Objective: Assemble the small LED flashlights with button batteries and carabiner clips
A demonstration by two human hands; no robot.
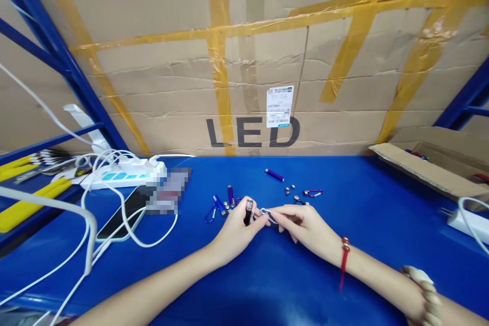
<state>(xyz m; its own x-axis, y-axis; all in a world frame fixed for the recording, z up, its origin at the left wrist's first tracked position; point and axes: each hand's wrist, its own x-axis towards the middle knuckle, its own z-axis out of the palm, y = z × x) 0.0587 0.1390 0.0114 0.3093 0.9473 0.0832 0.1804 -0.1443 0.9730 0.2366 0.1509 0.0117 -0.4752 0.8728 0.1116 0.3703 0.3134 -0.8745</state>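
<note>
My left hand (239, 221) is closed around a small black penlight (248, 210) with a pale label, held upright. Its thumb and finger also reach a silver metal ring (263, 211). Opposite it, my right hand (300, 219) pinches the other side of that ring, so both hands almost meet. Just left of my left hand lie a blue penlight (219, 205), a purple penlight (231, 196) and a blue carabiner (210, 214). Beyond my right hand are a purple carabiner (315, 193) and several small button cells (288, 191). Another purple penlight (274, 174) rests farther back.
A white power strip (122, 177) with tangled white cables stands at the left, beside a phone (128, 214). An open cardboard box (431, 165) sits at the right, above a white plug block (469, 224). A large cardboard sheet (171, 86) walls off the back of the blue table (244, 285).
</note>
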